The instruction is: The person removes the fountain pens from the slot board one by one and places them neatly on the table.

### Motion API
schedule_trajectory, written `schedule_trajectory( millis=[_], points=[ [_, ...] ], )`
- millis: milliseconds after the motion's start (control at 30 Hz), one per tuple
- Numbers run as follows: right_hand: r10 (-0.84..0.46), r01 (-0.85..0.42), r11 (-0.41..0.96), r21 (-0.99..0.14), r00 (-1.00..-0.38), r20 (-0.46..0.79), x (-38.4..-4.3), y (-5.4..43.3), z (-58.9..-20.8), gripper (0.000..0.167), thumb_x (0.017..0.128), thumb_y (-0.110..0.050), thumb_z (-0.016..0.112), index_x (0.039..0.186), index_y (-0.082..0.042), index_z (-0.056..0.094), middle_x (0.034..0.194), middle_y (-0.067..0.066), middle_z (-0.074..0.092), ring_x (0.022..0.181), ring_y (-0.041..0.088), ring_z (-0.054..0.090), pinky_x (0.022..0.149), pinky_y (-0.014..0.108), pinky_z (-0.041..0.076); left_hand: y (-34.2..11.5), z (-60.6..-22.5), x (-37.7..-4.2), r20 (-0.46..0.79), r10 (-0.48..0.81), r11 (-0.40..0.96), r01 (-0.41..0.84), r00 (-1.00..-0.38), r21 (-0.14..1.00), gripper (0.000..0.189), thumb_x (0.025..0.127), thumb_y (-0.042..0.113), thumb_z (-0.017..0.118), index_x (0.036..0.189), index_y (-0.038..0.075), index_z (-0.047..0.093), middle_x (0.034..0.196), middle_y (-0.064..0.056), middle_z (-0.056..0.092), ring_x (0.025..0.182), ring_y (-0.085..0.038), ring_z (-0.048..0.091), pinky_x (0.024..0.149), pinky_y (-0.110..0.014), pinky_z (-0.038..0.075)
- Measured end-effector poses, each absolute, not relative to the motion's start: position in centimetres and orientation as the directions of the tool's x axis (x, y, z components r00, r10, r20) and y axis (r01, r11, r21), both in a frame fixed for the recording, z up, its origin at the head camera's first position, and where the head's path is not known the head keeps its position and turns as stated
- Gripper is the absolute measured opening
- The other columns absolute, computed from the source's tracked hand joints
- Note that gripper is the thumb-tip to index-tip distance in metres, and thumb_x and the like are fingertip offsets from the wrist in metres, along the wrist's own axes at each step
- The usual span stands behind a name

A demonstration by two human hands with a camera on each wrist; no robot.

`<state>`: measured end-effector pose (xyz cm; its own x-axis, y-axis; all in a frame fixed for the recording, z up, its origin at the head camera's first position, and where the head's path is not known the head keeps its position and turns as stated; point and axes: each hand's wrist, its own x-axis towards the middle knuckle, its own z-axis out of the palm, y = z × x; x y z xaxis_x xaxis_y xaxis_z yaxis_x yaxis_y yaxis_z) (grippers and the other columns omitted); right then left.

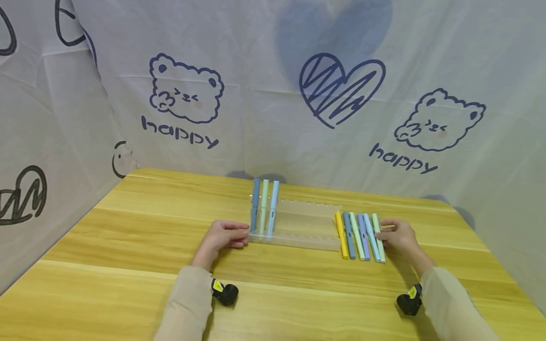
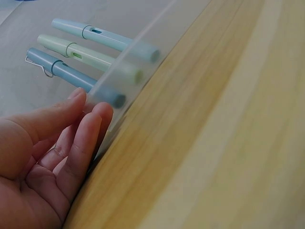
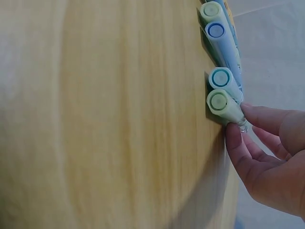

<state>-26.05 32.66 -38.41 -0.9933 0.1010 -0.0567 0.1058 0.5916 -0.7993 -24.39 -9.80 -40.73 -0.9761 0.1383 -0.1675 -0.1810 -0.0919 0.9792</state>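
A clear plastic pen rack (image 1: 309, 220) with scalloped edges lies on the table. In its left end rest a dark blue pen (image 1: 255, 206), a light green pen (image 1: 263, 208) and a light blue pen (image 1: 273, 208). My left hand (image 1: 223, 235) pinches the rack's near left corner between thumb and fingers, beside the dark blue pen (image 2: 76, 76). Right of the rack lies a row of several capped pens, from a yellow pen (image 1: 341, 235) to a pale green pen (image 1: 378, 238) at the outer end. That pale green pen (image 3: 225, 105) is pinched by my right hand (image 1: 398, 235).
The row also has a blue pen (image 1: 349, 235), a purple pen (image 1: 364, 237) and a light blue pen (image 1: 371, 238). Behind the wooden table (image 1: 298, 303) hangs a white printed cloth (image 1: 264, 104). A black wrist camera (image 1: 226, 293) sits at the left sleeve.
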Motion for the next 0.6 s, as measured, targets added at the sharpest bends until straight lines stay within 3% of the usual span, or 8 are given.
schedule_trajectory(
  millis=[300, 600],
  points=[
    [0.109, 0.121, 0.574, -0.81, -0.992, -0.071, -26.19, 32.71, -38.5, 0.043, 0.077, 0.002, 0.066, 0.111, 0.019, 0.047, 0.097, 0.028, 0.056, 0.067, 0.01, 0.056, 0.061, 0.03, 0.056, -9.83, -40.56, -24.28, -0.159, 0.145, -0.095, -0.174, -0.977, 0.98, 0.03, 0.081, -0.008, 0.059, 0.108, -0.019, 0.053, 0.071, -0.012, 0.065, 0.057, -0.013, 0.062, 0.054, -0.023, 0.055],
    [0.134, 0.14, 0.563, -0.814, -0.988, -0.077, -26.08, 32.52, -38.13, 0.039, 0.081, 0.0, 0.062, 0.112, 0.018, 0.047, 0.102, 0.03, 0.054, 0.068, 0.013, 0.058, 0.062, 0.029, 0.056, -9.9, -40.55, -24.24, -0.147, 0.154, -0.1, -0.163, -0.977, 0.981, 0.031, 0.081, -0.008, 0.059, 0.108, -0.02, 0.051, 0.072, -0.012, 0.065, 0.057, -0.013, 0.062, 0.054, -0.023, 0.055]
  ],
)
